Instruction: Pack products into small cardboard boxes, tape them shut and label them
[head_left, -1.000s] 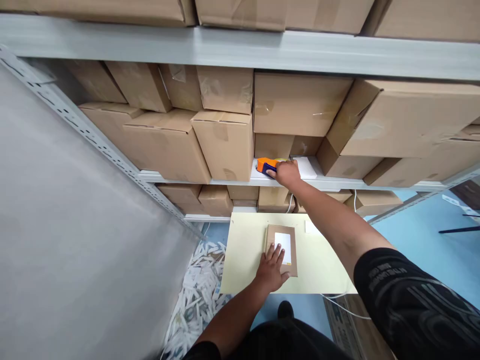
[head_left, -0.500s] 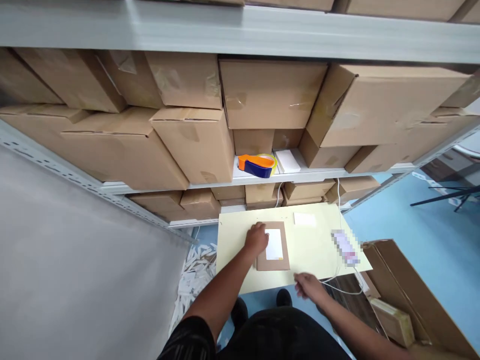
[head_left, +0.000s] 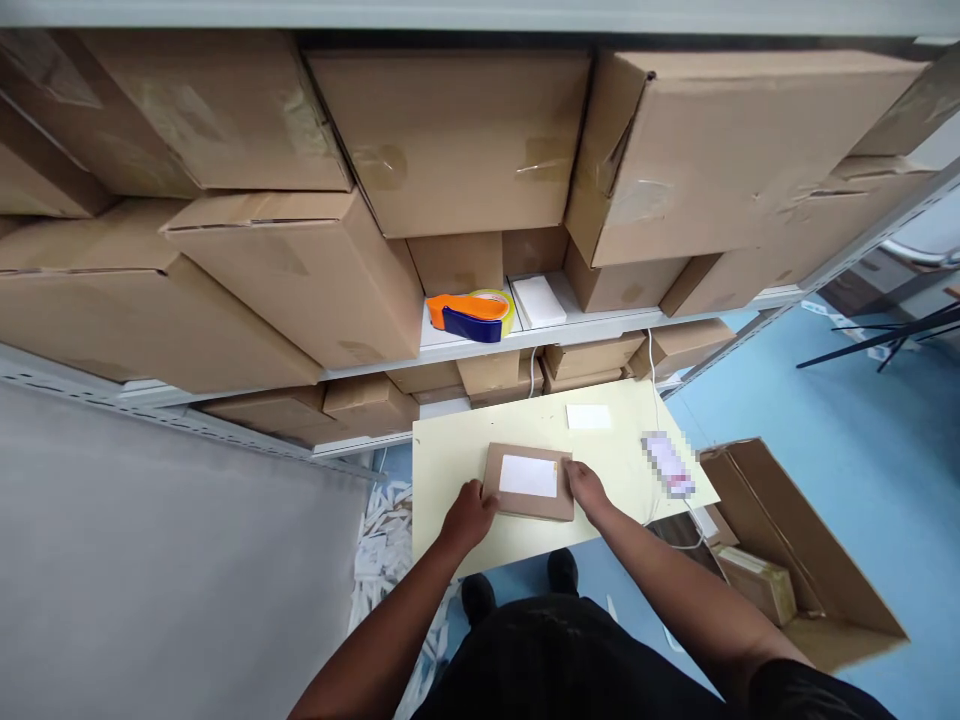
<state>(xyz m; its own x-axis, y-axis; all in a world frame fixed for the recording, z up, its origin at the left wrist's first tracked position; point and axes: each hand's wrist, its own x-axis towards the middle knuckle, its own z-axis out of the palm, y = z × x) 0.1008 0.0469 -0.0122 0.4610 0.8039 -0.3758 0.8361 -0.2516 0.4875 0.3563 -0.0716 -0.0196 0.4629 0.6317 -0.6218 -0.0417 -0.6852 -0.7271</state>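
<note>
A small brown cardboard box [head_left: 493, 470] with a white label [head_left: 529, 476] on its upper face lies lengthwise across my view, over the pale yellow tabletop [head_left: 450, 440]. My left hand [head_left: 471, 512] grips its left end, thumb on the near corner. At the right end, my right hand [head_left: 586, 487] holds it by the edge, fingers partly hidden. Whether the box rests flat or is slightly raised I cannot tell. Behind it on the table lies a blank white card [head_left: 588, 416], and to the right a blurred-out flat object [head_left: 667, 464].
Shelves of large cardboard boxes [head_left: 450, 140] rise behind the table. An orange and blue tape dispenser [head_left: 469, 317] sits on a shelf beside a white stack [head_left: 538, 301]. An open carton [head_left: 802, 530] stands at right on the floor; paper strips [head_left: 382, 550] litter the left. A white cable [head_left: 651, 365] hangs down.
The labelled box has turned from upright to sideways in view. My right hand has come up from the table's near edge onto its right end; my left hand has shifted to its left end.
</note>
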